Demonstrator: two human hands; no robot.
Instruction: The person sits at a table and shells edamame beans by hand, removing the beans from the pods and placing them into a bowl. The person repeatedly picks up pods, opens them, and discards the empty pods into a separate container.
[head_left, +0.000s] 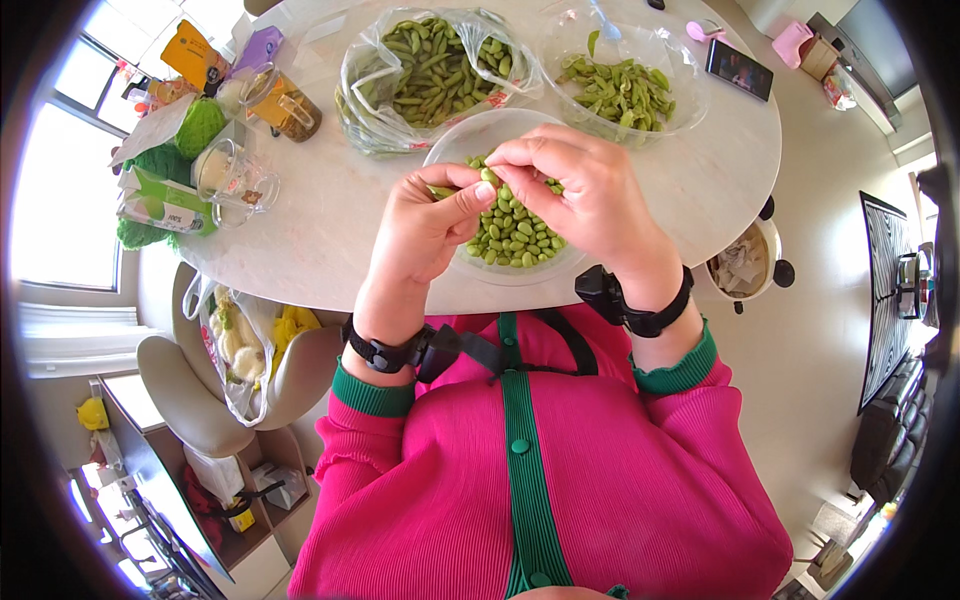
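Observation:
Both hands meet above a translucent plastic bowl (444, 142) that holds shelled green soybeans (517, 236). My left hand (427, 217) pinches a green soybean pod, part of which shows beside its fingers, with a pale bean (489, 175) at the fingertips. My right hand (574, 180) has its thumb and index finger closed at the same bean; whether it grips anything itself is hard to tell. Behind the bowl, a clear plastic bag (360, 105) is full of whole soybean pods (427, 71). At the back right, a clear plastic tub (694, 105) contains opened green pods (622, 90).
A phone (739, 70) lies right of the tub. Glass mugs (232, 184), a jar-like mug of brown contents (289, 105) and green yarn (199, 127) stand at the left. A chair (172, 390) holds a bag; a waste bin (750, 259) stands by the table's right edge.

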